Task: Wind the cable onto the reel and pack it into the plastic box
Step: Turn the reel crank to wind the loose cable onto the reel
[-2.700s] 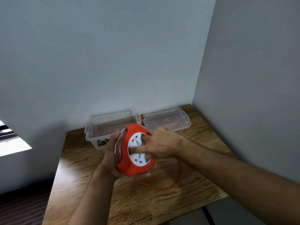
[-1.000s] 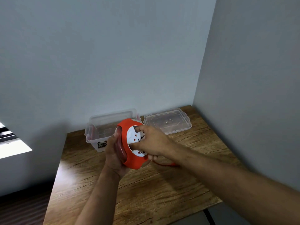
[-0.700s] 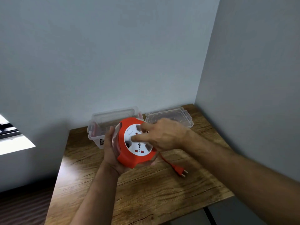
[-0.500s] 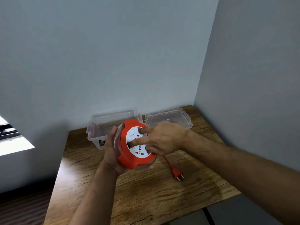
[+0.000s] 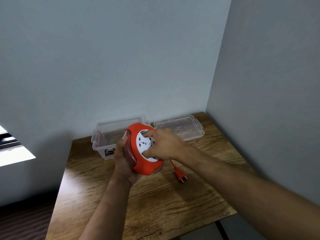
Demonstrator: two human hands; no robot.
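Head view: you are holding the reel (image 5: 146, 163) up over the table (image 5: 155, 205), in front of the box (image 5: 110, 135). Your left hand (image 5: 123, 160) is cupping the reel's back edge, closed around it. Your right hand (image 5: 164, 146) is pressing fingers (image 5: 147, 134) into the white socket face, gripping it to turn. A short tail of cable (image 5: 172, 163) is hanging just right of the reel, the plug (image 5: 180, 175) resting on the table below it. The lid (image 5: 180, 129) is lying right of the box, which is standing open.

The reel is looking like rigid, smooth plastic, probably light; hold it by the rim and the centre disc. The cable is limp, so it may snag. The box is carrying a small label, too blurred to read.
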